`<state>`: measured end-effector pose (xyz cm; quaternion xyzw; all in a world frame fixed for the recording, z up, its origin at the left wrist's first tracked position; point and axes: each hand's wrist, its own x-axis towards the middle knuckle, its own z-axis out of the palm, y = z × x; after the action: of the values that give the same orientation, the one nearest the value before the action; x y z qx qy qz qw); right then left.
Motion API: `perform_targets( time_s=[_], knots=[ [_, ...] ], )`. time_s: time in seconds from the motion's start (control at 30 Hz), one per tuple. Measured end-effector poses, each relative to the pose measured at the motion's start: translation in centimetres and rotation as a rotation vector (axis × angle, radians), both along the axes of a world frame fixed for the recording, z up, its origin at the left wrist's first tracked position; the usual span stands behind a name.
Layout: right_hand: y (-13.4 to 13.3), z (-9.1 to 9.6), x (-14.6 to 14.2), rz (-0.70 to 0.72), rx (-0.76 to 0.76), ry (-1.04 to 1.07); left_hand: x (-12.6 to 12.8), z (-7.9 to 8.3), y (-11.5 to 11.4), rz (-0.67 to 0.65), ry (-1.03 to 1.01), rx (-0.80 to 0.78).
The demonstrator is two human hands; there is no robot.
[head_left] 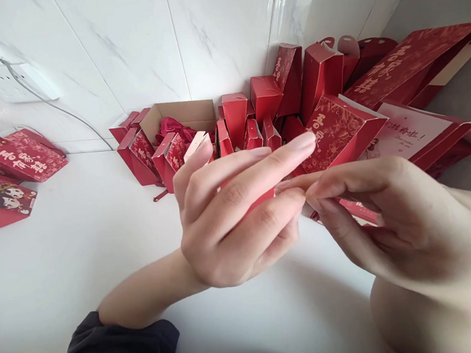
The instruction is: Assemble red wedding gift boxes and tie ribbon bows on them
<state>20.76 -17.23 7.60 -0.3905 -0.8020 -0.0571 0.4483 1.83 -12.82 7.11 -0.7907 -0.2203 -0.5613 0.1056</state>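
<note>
1. Red floral-print gift box [334, 128]: among other red gift boxes [236, 115] on white desk [80, 258], just behind hands.
2. Left hand [239, 215], right hand [392, 211]: fingertips meeting, both grips narrow; can't tell if holding anything.
3. Open cardboard box [191, 113]: farther back, red fabric [175, 131] inside.

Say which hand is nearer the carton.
Left. The left hand is in front of the carton, slightly right; the right hand is much farther to its right.

One left hand [239, 215], one right hand [407, 226], one cardboard box [190, 114], one cable [38, 94], over ten red cartons [321, 82]
</note>
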Motion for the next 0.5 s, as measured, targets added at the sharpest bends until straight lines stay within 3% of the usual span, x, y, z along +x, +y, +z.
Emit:
perform_targets(
  time_s=[0.17,0.33,0.5],
  knots=[
    [0.09,0.15,0.27,0.124,-0.276,0.081,0.47,-0.58,0.12,-0.027,-0.023,0.026],
    [0.14,-0.08,0.02,0.16,-0.151,0.199,0.7,-0.75,0.13,-0.098,-0.065,-0.142],
    [0.88,0.39,0.72,0.242,-0.152,0.183,0.48,-0.68,0.21,-0.104,-0.071,-0.156]
  ],
)
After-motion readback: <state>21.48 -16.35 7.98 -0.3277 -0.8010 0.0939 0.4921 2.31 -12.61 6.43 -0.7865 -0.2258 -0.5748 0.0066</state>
